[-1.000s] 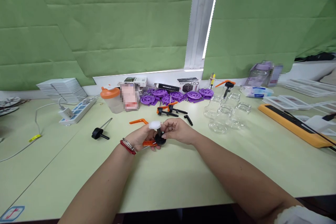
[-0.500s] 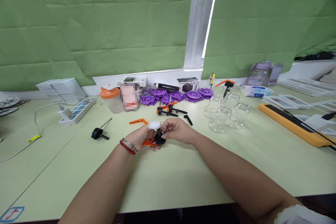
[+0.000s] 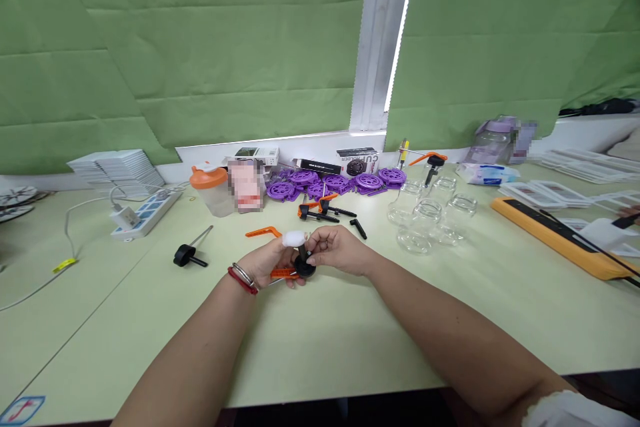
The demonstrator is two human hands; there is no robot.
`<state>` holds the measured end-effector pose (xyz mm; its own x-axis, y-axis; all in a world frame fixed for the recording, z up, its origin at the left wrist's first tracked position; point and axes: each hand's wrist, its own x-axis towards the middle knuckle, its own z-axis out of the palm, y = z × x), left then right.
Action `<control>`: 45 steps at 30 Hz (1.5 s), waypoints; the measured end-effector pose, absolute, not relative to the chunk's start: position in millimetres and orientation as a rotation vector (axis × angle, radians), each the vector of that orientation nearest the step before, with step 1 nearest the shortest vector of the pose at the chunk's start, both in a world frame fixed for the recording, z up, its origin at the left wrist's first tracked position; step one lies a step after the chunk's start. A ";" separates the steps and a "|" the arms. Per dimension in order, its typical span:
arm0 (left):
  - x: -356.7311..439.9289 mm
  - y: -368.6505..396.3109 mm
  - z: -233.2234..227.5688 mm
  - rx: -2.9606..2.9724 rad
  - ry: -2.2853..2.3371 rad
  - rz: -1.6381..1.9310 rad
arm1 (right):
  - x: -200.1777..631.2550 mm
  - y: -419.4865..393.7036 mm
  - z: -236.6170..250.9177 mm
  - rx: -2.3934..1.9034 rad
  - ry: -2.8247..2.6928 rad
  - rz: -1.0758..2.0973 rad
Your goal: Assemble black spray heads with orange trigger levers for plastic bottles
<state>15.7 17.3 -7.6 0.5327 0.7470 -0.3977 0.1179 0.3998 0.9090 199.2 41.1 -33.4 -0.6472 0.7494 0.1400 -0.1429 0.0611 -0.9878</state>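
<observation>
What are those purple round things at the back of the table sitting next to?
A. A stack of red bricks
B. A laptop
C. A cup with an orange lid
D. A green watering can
C: the purple discs lie in a heap at the back of the table, with the orange-lidded cup standing just to their left.

you get bright, even daylight here. the strongest source is the narrow gap between the green blinds, a blown-out white strip just right of the window post. the blinds glow softly. shadows on the table are faint and soft. straight lines bow toward the frame edges, and blurred patches sit below the post on a few items.
</observation>
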 end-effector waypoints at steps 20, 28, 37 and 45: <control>18.6 8.2 -0.9 1.164 0.967 0.534 | 197.3 37.5 -30.8 -0.619 -1.649 1.666; 17.6 3.9 5.8 1.341 1.110 0.680 | 196.5 38.2 -29.6 -0.687 -1.571 1.582; 35.0 5.4 -10.7 2.369 1.437 1.070 | 198.9 38.4 -29.3 -0.746 -1.489 1.811; 33.2 17.8 -22.5 2.573 1.619 1.057 | 216.1 62.4 -28.6 -0.971 -1.716 1.106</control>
<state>33.2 17.8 -22.5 0.2792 0.7780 0.5628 0.8283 -0.4917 0.2687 216.1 62.4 -28.6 -0.3345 0.9108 0.2417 0.1558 0.3065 -0.9390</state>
